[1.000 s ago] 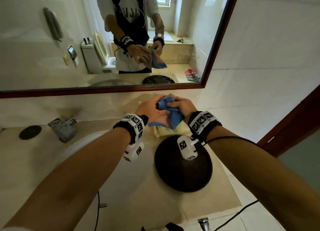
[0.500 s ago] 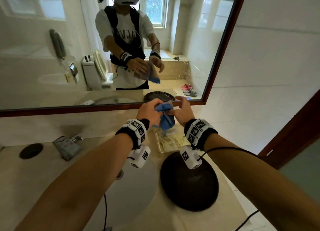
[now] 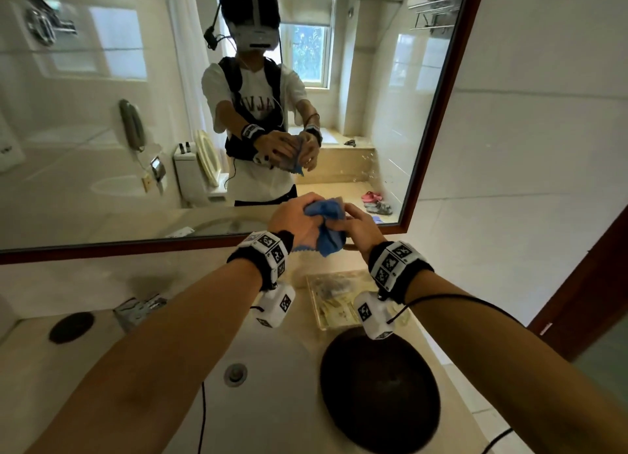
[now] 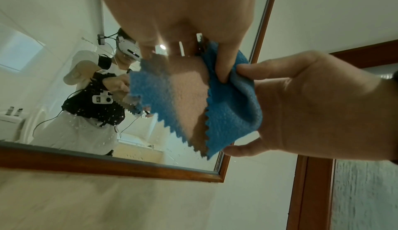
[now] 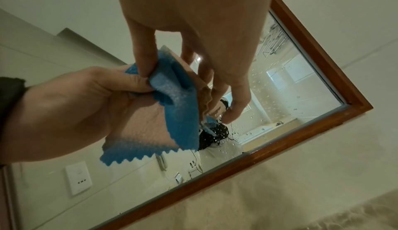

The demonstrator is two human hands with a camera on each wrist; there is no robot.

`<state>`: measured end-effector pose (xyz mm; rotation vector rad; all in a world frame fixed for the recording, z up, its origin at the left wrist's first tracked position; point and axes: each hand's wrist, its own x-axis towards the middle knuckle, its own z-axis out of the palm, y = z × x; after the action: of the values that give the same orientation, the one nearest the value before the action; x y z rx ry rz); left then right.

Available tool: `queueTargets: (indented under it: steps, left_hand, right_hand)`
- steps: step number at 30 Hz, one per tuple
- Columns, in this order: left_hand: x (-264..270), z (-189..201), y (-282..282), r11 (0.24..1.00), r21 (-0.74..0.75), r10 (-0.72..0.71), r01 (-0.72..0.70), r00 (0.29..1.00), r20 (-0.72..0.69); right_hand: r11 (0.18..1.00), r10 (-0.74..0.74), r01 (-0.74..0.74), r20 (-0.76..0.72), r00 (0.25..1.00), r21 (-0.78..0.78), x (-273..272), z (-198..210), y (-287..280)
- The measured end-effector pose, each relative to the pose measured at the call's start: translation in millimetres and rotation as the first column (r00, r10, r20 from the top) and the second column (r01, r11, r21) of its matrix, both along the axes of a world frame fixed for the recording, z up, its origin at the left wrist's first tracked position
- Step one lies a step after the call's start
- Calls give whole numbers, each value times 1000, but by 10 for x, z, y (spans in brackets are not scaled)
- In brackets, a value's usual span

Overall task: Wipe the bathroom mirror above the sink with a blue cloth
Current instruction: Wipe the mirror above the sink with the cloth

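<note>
A blue cloth (image 3: 327,227) with a tan reverse side and zigzag edges is bunched between both hands. It hangs just in front of the lower right part of the wood-framed mirror (image 3: 102,120). My left hand (image 3: 304,214) grips the cloth from the left, with the thumb pressed into its folds (image 5: 181,114). My right hand (image 3: 351,217) pinches the blue cloth (image 4: 232,107) from the right between thumb and fingers. Water droplets speckle the mirror glass (image 5: 280,97) near its lower corner. The cloth is not touching the glass.
Below my arms lie a white sink basin (image 3: 272,413), a dark round bowl (image 3: 380,392) and a clear tray (image 3: 334,300) of small items. A faucet (image 3: 139,309) and a black disc (image 3: 71,326) sit at the left. A brown door frame (image 3: 594,266) stands at the right.
Both hands have risen with the cloth from over the counter to the mirror's lower edge, bunching it tighter. The head view has tilted up, showing more of the mirror.
</note>
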<state>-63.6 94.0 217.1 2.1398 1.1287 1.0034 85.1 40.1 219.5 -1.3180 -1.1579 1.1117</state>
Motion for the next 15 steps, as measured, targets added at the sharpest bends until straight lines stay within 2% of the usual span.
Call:
queueTargets:
  steps: [1,2,3,5,6,7,9,11,13,15]
  left_hand:
    - [20,-99,159,998,23,-56,56,998,-24]
    - [30,-119,242,999,0,-48,48,998,38]
    - [66,-96,288,994,-12,-105,105,993,52]
    - [186,104,133,997,-29,-76,73,988,-138]
    - [253,122,170,996,-85,30,-34,999,-46]
    - [291,131,195,994,-29,102,-102,995,-20]
    - [408,237,194,998,-32,47,-47,999,6]
    - [547,336,265,1000,11,20,-20,999,-39]
    - [644,432,349,997,73,38,-32,996,-82]
    - [768,539,400,990,121,83,-76,995,-59]
  right_hand:
    - [1000,-4,4,-25,1000,9,28,20,17]
    - [1000,1,0,-40,999,22,66,38,32]
    - [999,6,-4,-55,998,32,105,59,41]
    - [999,16,-14,-69,998,30,207,94,82]
    - [1000,17,-16,-68,998,27,282,113,126]
    - [1000,13,-12,-58,998,29,335,133,154]
    - [999,-2,3,-28,1000,54,468,208,204]
    - [996,-5,6,-12,1000,83,616,312,230]
    - [994,-39,37,19,999,98,741,384,291]
    - [988,-95,86,70,993,127,897,446,385]
